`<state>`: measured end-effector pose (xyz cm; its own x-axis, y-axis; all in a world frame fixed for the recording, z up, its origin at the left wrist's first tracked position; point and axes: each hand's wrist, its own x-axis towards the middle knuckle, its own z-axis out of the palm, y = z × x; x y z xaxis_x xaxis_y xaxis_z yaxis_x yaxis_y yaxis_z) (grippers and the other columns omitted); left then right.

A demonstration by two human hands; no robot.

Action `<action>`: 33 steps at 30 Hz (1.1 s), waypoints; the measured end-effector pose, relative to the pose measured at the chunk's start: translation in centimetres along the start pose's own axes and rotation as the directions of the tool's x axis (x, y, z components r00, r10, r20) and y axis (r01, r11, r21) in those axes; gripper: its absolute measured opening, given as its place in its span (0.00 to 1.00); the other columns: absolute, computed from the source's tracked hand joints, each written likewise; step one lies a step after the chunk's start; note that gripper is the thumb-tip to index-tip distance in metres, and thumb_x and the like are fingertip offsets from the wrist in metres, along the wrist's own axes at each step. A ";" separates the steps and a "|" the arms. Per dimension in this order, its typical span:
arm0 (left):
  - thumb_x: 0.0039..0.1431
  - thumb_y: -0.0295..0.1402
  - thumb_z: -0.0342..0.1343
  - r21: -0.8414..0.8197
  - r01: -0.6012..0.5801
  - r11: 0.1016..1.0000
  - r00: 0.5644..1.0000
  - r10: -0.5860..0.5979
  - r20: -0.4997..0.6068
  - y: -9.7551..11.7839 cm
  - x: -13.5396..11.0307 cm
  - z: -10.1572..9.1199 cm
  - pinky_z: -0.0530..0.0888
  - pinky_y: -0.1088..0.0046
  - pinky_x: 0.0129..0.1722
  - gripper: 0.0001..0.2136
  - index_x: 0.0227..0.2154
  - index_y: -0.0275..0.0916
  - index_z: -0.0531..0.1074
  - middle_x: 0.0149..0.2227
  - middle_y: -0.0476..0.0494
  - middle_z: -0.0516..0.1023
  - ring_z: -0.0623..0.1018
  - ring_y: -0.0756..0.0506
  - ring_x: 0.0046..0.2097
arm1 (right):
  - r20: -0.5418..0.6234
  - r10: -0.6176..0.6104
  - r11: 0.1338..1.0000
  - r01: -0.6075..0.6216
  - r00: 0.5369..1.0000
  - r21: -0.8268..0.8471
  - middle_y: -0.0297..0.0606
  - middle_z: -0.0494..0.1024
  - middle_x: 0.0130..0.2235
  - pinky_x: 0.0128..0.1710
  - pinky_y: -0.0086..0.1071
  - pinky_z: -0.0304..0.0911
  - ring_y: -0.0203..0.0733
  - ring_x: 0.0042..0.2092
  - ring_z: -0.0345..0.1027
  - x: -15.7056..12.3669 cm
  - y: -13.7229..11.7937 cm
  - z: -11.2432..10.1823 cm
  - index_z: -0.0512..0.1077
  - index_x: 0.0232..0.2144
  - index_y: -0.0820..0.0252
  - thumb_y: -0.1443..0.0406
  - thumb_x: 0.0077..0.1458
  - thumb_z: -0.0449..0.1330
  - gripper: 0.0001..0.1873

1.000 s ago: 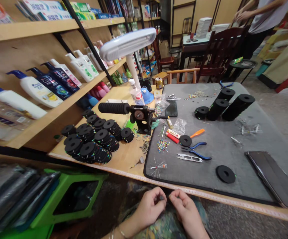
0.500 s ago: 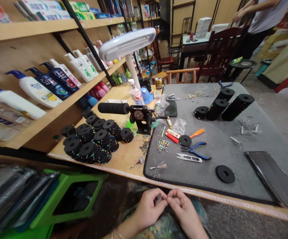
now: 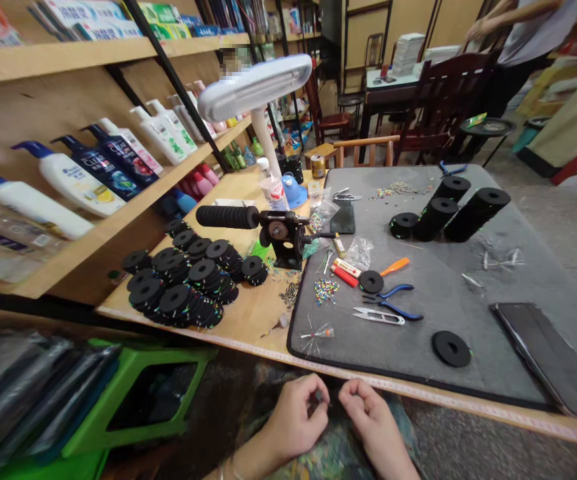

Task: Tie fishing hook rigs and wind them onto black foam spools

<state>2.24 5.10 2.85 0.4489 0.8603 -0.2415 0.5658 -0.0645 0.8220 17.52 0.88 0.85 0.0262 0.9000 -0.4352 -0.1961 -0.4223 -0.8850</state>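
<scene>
My left hand [image 3: 299,415] is closed in a pinch over my lap, below the table's front edge. Something small and greyish shows between its thumb and fingers, too little of it to name. A short gap to the right, my right hand [image 3: 367,417] has thumb and fingertips pressed together; whatever they hold, if anything, is hidden. Beyond the hands on the grey mat lie a thin line bundle with an orange bit [image 3: 324,331], a black foam ring [image 3: 451,349], thread snips [image 3: 378,316] and blue-handled pliers [image 3: 393,301].
Stacked black foam rings [image 3: 176,300] crowd the table's left. A black hand-cranked winder [image 3: 279,233] stands behind them, near a lamp [image 3: 258,87]. Coloured beads [image 3: 326,291], a red lighter [image 3: 344,277] and a phone [image 3: 543,353] lie on the mat. Another person [image 3: 538,37] stands at the back right.
My hands have moved slightly apart; the fingertips that met half a second ago now have a gap between them. Things on the table have stayed where they were.
</scene>
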 end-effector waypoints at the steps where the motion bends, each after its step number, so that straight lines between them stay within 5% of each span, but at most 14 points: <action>1: 0.45 0.22 0.51 0.021 -0.019 1.000 1.000 0.019 -0.003 0.0 0.0 0.0 0.59 0.79 0.24 0.05 0.24 0.36 0.69 0.22 0.52 0.68 0.65 0.52 0.24 | 0.006 0.000 1.000 0.000 1.000 0.001 0.22 0.53 0.19 0.22 0.28 0.41 0.32 0.22 0.41 0.0 0.0 0.0 0.63 0.24 0.57 0.50 0.46 0.60 0.18; 10: 0.53 0.28 0.51 0.001 -0.116 0.993 0.993 0.115 0.023 0.1 0.0 -0.1 0.62 0.78 0.27 0.04 0.27 0.36 0.70 0.23 0.50 0.68 0.67 0.51 0.26 | 0.055 0.001 1.000 -0.002 0.998 0.013 0.22 0.54 0.19 0.21 0.27 0.41 0.32 0.22 0.43 0.2 1.4 -0.1 0.66 0.28 0.59 0.49 0.49 0.59 0.19; 25: 0.47 0.22 0.51 0.113 -0.158 0.981 0.987 0.158 0.008 0.0 -0.1 -0.5 0.62 0.77 0.28 0.05 0.26 0.37 0.69 0.24 0.50 0.69 0.68 0.50 0.27 | -0.023 0.006 1.000 -0.005 1.000 0.015 0.25 0.58 0.21 0.22 0.27 0.46 0.33 0.23 0.46 -0.1 0.6 -0.3 0.68 0.25 0.59 0.49 0.46 0.61 0.19; 33: 0.53 0.28 0.53 0.066 -0.160 0.985 0.987 0.158 0.024 0.3 0.0 -0.7 0.61 0.78 0.26 0.04 0.27 0.36 0.72 0.21 0.51 0.67 0.66 0.51 0.24 | 0.086 -0.022 1.000 0.023 0.996 -0.015 0.24 0.57 0.20 0.22 0.28 0.46 0.33 0.23 0.46 -0.1 0.6 -0.3 0.69 0.27 0.60 0.52 0.50 0.60 0.16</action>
<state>1.93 5.39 3.48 0.5493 0.8269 -0.1205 0.5311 -0.2341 0.8143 17.64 0.47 0.31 -0.0539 0.9149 -0.4001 -0.1805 -0.4030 -0.8972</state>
